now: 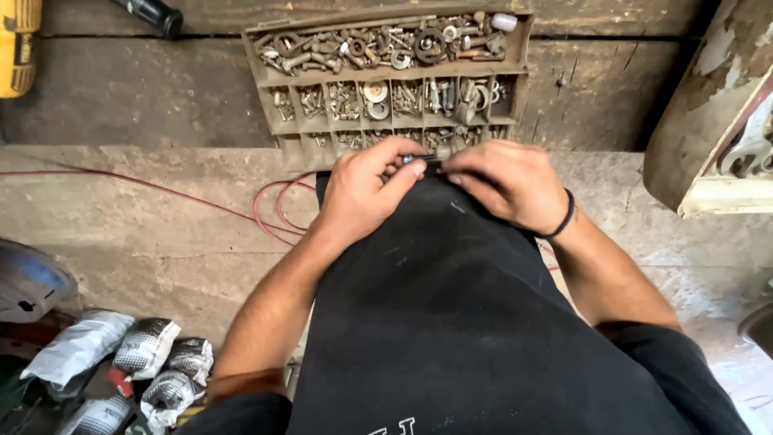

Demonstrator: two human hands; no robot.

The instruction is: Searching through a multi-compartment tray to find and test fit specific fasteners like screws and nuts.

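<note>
My left hand [366, 192] and my right hand [503, 181] meet at the top of a black cloth [435, 306] that hangs over my lap. Both pinch a small dark metal part [425, 159], perhaps a bolt, between their fingertips. The part is too small to tell more. A black band sits on my right wrist. Just beyond the hands lies a tan compartment tray [523, 56] filled with several nuts, bolts and washers.
A red wire [266, 211] loops over the concrete step at left. A yellow power tool [16, 48] lies top left and a black handle [153, 14] beside it. Crumpled bags [121, 358] sit bottom left. A worn panel with wrenches [725, 121] stands at right.
</note>
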